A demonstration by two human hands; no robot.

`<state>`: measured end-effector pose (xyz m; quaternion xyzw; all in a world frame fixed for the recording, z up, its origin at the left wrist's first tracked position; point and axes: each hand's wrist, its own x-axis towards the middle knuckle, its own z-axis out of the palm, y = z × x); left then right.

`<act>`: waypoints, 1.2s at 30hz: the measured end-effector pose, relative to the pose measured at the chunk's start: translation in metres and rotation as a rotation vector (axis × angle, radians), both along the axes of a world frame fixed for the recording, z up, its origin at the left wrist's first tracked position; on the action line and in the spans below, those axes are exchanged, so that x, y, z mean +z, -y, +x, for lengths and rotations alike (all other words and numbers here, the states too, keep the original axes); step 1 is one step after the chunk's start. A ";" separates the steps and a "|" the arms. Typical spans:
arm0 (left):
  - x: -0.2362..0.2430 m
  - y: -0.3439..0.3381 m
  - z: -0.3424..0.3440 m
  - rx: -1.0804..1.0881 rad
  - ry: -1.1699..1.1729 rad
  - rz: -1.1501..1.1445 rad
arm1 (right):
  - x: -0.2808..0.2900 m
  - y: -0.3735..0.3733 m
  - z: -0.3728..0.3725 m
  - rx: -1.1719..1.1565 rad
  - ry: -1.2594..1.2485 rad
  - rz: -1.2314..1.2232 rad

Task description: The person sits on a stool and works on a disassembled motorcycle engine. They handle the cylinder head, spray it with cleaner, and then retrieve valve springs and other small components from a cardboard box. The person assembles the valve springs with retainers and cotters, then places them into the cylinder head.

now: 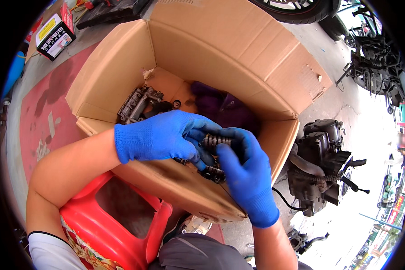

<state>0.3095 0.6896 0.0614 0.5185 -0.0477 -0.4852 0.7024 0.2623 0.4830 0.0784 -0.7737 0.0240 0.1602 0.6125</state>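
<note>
Both my hands wear blue knit gloves over an open cardboard box (pixel 108 63). My left hand (pixel 171 135) has its fingers curled around a dark metal coil spring (pixel 217 141), and my right hand (pixel 247 175) grips the same spring, thumb in front and fingers behind it. Just below them is a second dark spring part (pixel 215 174), partly hidden by my fingers. Inside the box lie a grey metal engine part (pixel 135 102), a small black ring (pixel 177 104) and a dark purple cloth (pixel 220 108).
A red plastic stool (pixel 90 218) is beside the box near my legs. An engine (pixel 314 168) stands on the concrete floor to the right, with motorcycle parts (pixel 373 63) and a tyre (pixel 292 13) farther back. A small printed carton (pixel 55 36) is at the upper left.
</note>
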 end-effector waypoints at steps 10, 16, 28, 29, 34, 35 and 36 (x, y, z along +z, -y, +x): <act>0.004 -0.002 -0.001 -0.004 -0.103 -0.131 | -0.005 0.021 0.005 -0.191 -0.504 0.745; -0.001 0.001 -0.004 0.038 -0.082 -0.134 | -0.001 0.027 0.001 -0.193 -0.508 0.818; -0.003 -0.004 -0.004 0.022 -0.142 -0.129 | -0.009 0.039 -0.007 -0.210 -0.503 0.873; -0.003 -0.003 -0.004 0.019 -0.098 -0.106 | -0.009 0.039 -0.007 -0.212 -0.504 0.870; 0.006 0.002 -0.002 -0.004 -0.061 0.024 | -0.009 0.044 -0.008 -0.244 -0.501 0.880; 0.006 0.001 -0.002 -0.003 -0.073 0.036 | -0.006 0.046 -0.009 -0.239 -0.492 0.897; 0.006 0.000 -0.001 -0.003 -0.085 0.049 | 0.000 0.049 -0.010 -0.236 -0.483 0.915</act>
